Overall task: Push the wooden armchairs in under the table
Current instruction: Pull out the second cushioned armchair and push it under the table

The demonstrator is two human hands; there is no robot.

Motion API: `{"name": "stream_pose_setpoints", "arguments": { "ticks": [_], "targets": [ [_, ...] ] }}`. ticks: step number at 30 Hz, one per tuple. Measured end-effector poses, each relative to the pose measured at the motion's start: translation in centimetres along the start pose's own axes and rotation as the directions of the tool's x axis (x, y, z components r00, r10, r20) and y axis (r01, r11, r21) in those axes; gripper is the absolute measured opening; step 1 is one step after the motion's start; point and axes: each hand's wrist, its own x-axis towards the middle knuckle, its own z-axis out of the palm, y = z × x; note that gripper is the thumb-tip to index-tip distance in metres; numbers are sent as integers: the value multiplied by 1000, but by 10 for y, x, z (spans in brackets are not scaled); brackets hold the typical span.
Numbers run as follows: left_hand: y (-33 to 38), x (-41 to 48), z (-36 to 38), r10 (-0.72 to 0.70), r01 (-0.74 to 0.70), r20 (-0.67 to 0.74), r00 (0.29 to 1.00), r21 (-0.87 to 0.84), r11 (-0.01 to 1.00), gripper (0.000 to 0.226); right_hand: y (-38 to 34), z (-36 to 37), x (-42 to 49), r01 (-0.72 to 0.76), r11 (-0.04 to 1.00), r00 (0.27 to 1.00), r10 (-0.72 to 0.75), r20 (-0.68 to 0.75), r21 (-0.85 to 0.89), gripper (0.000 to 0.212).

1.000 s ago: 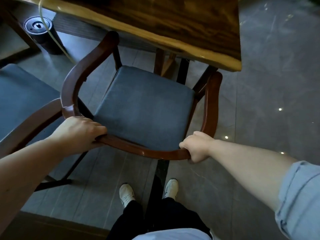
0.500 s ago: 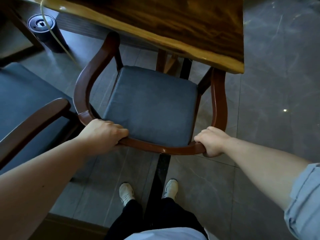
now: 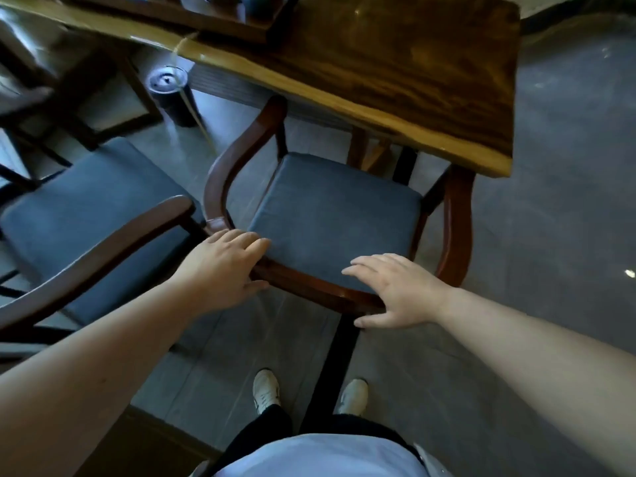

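A wooden armchair [image 3: 330,215] with a curved reddish-brown frame and a dark grey seat stands in front of me, its front tucked under the edge of the wooden table [image 3: 406,80]. My left hand [image 3: 223,266] lies flat on the curved back rail at its left end, fingers spread. My right hand [image 3: 399,290] hovers over the right part of the rail, fingers apart, the thumb below the rail. A second armchair [image 3: 86,215] with the same grey seat stands to the left, out from the table.
A dark cylindrical bin [image 3: 170,94] stands on the grey tiled floor under the table's left part. A dark wooden frame [image 3: 79,108] is at the far left. My feet in white shoes [image 3: 265,390] stand behind the chair. Open floor lies to the right.
Both hands have let go of the back rail and opened. The chair has slid further under the table.
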Motion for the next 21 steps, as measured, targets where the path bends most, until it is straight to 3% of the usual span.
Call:
{"name": "stream_pose_setpoints", "arguments": {
  "ticks": [5,11,21],
  "targets": [
    [6,-51,-21,-219,220,-86,972,9,975,62,-31,-30,35,147,988,980,-152,-127,-55,79],
    [4,-121,-24,-507,507,-134,851,-41,861,56,-74,-55,82,314,944,926,-328,-187,-103,72],
    [-67,-206,-13,-707,691,-164,688,-148,707,52,-168,-61,170,441,881,881,-461,-103,-171,73]
  ]
}}
